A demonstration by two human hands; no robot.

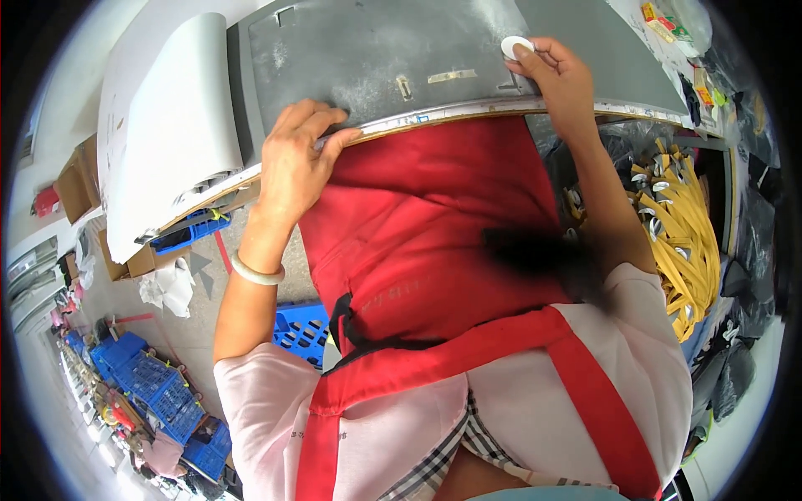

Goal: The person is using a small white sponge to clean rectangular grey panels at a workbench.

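My left hand [294, 159] rests on the near edge of a grey work table [368, 50], fingers curled over the rim, holding nothing that I can see. A pale bangle circles that wrist. My right hand [558, 79] lies on the table further right, its fingertips pinching a small white oval piece [515, 46] against the surface. A red apron [426, 234] over a pale pink shirt fills the middle of the view below the table edge.
A large roll of white sheet material [171, 108] lies on the table's left end. Yellow straps with metal clips [681, 225] are heaped at the right. Blue plastic crates [154, 384] stand on the floor at lower left, and cardboard boxes [79, 179] at far left.
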